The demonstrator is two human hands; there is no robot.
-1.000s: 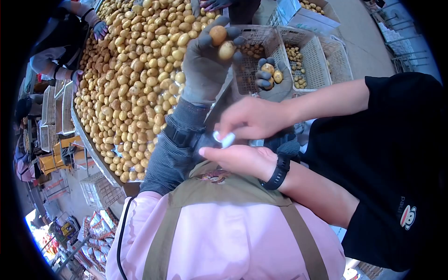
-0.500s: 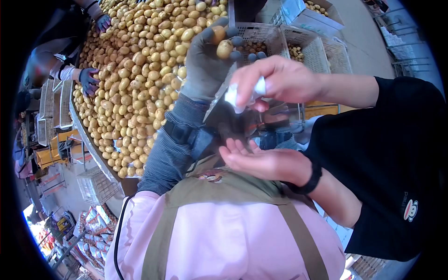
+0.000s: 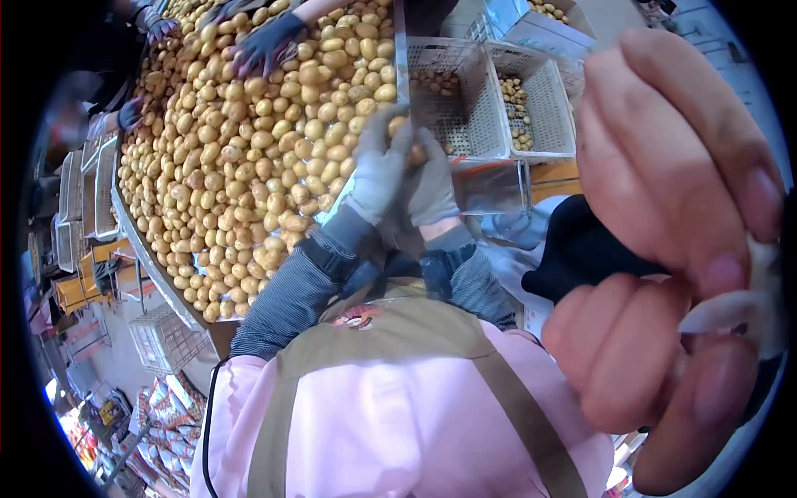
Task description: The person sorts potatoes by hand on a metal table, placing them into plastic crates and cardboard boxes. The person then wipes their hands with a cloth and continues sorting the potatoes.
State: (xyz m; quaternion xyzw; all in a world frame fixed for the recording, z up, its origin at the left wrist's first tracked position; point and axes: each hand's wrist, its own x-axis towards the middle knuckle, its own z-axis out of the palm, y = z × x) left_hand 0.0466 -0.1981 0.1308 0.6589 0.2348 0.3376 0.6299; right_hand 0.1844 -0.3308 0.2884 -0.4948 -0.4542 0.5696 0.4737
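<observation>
My left hand [image 3: 378,166], in a pale glove with dark fingertips, is closed around a potato [image 3: 398,126] at the table's right edge. My right hand [image 3: 433,184], gloved alike, is up against it, its fingers closed on a second potato [image 3: 418,155] between the two hands. Blur and shadow hide part of the fingers. Beside my left hand spreads a broad heap of yellow potatoes [image 3: 241,166]. Just beyond my right hand stands a white plastic crate [image 3: 469,137] with some small potatoes inside.
Another person's bare hands [image 3: 656,249] loom close to the camera at right, holding a small white object [image 3: 730,315]. Across the heap, a co-worker's gloved hand [image 3: 267,46] touches potatoes. A second crate [image 3: 540,149] and a cardboard box [image 3: 540,29] stand at upper right.
My left hand has lowered toward me with its potatoes, and my right hand now shows beside it. The other person's bare hands have come up close to the camera. A co-worker's gloved hand has reached in.
</observation>
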